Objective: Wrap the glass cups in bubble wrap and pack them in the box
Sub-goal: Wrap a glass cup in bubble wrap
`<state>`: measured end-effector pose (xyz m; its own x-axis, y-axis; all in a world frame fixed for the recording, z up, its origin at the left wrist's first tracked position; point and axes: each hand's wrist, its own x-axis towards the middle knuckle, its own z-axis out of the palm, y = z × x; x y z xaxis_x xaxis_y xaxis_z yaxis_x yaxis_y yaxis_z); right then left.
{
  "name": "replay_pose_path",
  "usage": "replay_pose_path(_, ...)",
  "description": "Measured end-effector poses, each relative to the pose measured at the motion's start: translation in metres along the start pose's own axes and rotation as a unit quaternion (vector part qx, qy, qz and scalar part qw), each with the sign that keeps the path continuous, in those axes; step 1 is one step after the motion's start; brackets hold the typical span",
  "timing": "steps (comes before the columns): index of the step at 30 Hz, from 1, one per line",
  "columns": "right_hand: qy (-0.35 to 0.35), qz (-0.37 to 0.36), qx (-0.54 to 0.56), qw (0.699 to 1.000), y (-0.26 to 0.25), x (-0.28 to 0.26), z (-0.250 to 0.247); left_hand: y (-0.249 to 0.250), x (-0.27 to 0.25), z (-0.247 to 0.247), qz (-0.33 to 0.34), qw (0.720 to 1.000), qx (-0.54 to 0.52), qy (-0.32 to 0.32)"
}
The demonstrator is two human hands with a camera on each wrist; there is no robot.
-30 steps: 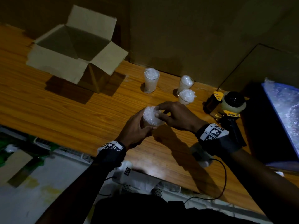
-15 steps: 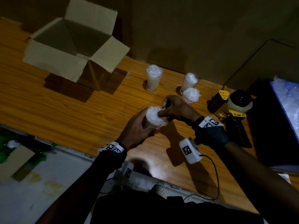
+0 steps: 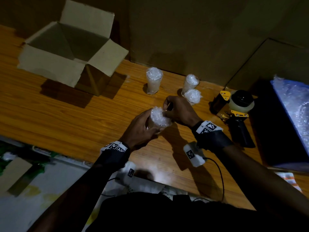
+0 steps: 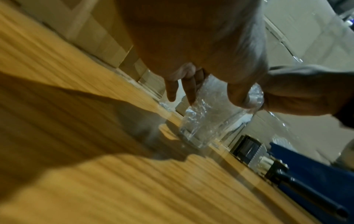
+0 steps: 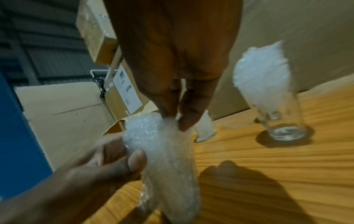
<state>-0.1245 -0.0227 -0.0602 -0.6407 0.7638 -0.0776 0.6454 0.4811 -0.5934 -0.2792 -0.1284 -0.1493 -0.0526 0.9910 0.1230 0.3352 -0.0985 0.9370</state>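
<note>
My left hand (image 3: 144, 127) grips a glass cup (image 3: 159, 118) wrapped in bubble wrap, near the middle of the wooden table (image 3: 50, 114). My right hand (image 3: 175, 111) is at the cup's top. In the right wrist view its fingertips (image 5: 188, 121) pinch the wrap at the top of the cup (image 5: 168, 159), and my left hand (image 5: 107, 160) curls round the side. Three more cups stand behind: one (image 3: 153, 82) to the left, two (image 3: 190, 82) (image 3: 192, 97) to the right, all with bubble wrap at the top. The open cardboard box (image 3: 50, 64) sits far left.
A yellow and black tape dispenser (image 3: 239, 113) lies right of the cups. A blue bin (image 3: 277, 131) with bubble wrap (image 3: 296, 104) stands at the far right. Cardboard sheets (image 3: 200, 30) line the back wall. The table's near edge runs just below my wrists.
My right hand has shifted from the cup's side to its top and now pinches the wrap there. My left hand keeps its grip on the cup.
</note>
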Motion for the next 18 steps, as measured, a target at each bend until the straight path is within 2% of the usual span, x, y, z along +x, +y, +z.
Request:
replay_pose_path(5,0.031,-0.092,-0.015,0.995,0.015,-0.024,0.003,0.0,0.003,0.001,-0.008,1.0,0.016,0.012)
replay_pose_path(8,0.035,-0.11,-0.015,0.993,0.015,-0.037,0.007,0.003,0.009,0.005,-0.018,0.999,0.026,-0.019)
replay_pose_path(10,0.071,-0.069,-0.001,0.995,0.024,-0.04,0.013,0.005,0.014,0.008,-0.016,0.998,0.04,-0.038)
replay_pose_path(13,0.1,0.004,0.112,0.989,0.037,-0.047,0.025,0.006,0.023,0.003,-0.002,0.992,0.098,-0.084)
replay_pose_path(16,0.092,0.042,0.252,0.963,0.039,-0.058,0.037,0.002,0.031,-0.006,0.008,0.981,0.139,-0.135)
replay_pose_path(18,0.098,0.077,0.301,0.945,0.042,-0.06,0.045,-0.002,0.031,-0.008,0.002,0.974,0.17,-0.151)
